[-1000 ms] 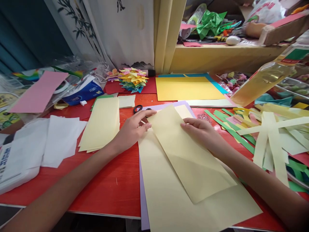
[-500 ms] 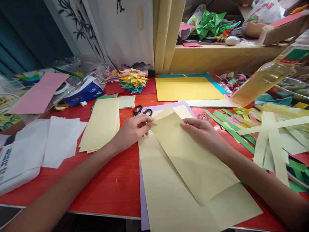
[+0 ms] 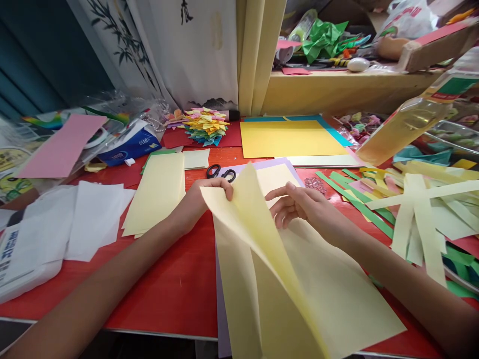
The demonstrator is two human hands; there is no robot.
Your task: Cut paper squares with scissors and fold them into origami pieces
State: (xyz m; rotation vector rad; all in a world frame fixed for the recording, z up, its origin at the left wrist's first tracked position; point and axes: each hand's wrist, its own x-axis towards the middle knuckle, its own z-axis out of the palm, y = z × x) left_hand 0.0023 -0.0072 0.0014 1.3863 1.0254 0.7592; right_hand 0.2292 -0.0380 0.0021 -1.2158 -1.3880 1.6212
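Note:
My left hand [image 3: 204, 203] is closed on the upper left edge of a pale yellow paper sheet [image 3: 243, 224], thumb hidden behind it. The sheet stands raised and curved, its lower end hanging toward me. To its right, my right hand [image 3: 303, 207] has its fingers apart and holds nothing; whether a fingertip brushes the paper I cannot tell. Beneath both hands lies a larger pale yellow sheet [image 3: 348, 294] on a lilac sheet [image 3: 221, 311]. Black-handled scissors [image 3: 220, 172] lie just beyond my left hand, their blades out of sight.
Left on the red table [image 3: 168, 289] are a pale yellow paper stack [image 3: 155, 192] and white sheets [image 3: 95, 219]. Paper strips [image 3: 419, 219] pile up at right, below a tilted bottle [image 3: 407, 122]. Yellow paper [image 3: 295, 139] and a folded-paper cluster [image 3: 205, 124] lie at the back.
The pale yellow sheet has swung left and up, from lying nearly flat to standing curved. My right hand has let go of it and spread its fingers; my left still grips it.

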